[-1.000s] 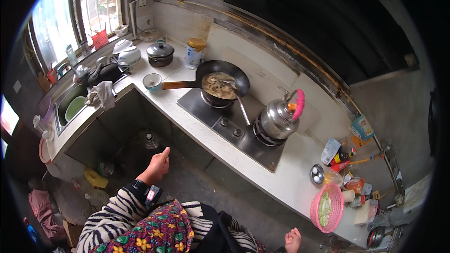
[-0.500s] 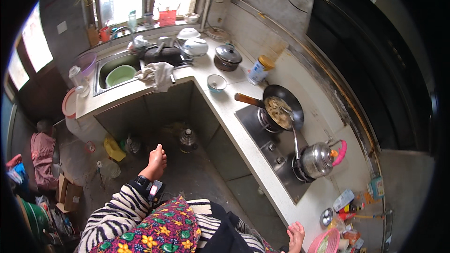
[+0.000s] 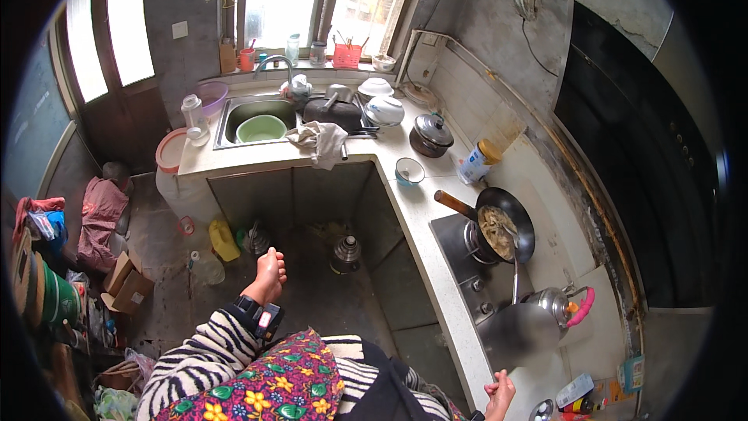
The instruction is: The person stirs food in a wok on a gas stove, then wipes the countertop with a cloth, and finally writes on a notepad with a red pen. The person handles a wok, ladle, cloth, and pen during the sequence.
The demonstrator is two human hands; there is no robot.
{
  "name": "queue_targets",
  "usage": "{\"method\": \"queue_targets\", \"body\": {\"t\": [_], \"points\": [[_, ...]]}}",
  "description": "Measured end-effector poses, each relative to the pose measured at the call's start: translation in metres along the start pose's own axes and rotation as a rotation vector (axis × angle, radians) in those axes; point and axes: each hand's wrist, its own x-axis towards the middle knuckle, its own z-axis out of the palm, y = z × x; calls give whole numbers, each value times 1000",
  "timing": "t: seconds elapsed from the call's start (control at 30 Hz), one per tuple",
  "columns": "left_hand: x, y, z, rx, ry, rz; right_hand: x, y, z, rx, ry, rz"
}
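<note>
Glaring window [image 3: 284,4], dim floor [image 3: 343,308], blurred grey patch [image 3: 518,337], curved edges

Dark grey floor [image 3: 319,327] spreads beneath and around the left grip [image 3: 269,274]. Farther ahead of it, bright daylight fills a window [image 3: 284,0] in a grey wall [image 3: 191,0]. Below that window, a white surface [image 3: 234,159] turns a corner and runs toward the right grip [image 3: 500,394], with dark panels [image 3: 331,195] underneath. Well to the left grip's left, a brown door [image 3: 126,121] has bright glass; beyond the right grip, pale tiles [image 3: 461,82] meet rough grey plaster [image 3: 499,39].
</note>
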Motion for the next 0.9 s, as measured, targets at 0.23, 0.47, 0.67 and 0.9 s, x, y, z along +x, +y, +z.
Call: {"method": "queue_targets", "body": {"t": [0.23, 0.47, 0.67, 0.9], "points": [[-28, -6, 1, 14, -1, 37, 15, 3, -14, 57, 57, 64], [-52, -10, 0, 126, -145, 106, 23, 1, -1, 32, 12, 67], [-61, -17, -1, 278, 17, 132, 30, -3, 6, 6, 4, 76], [-67, -30, -8, 352, 41, 314, 37, -10, 18, -24, -16, 70]]}}
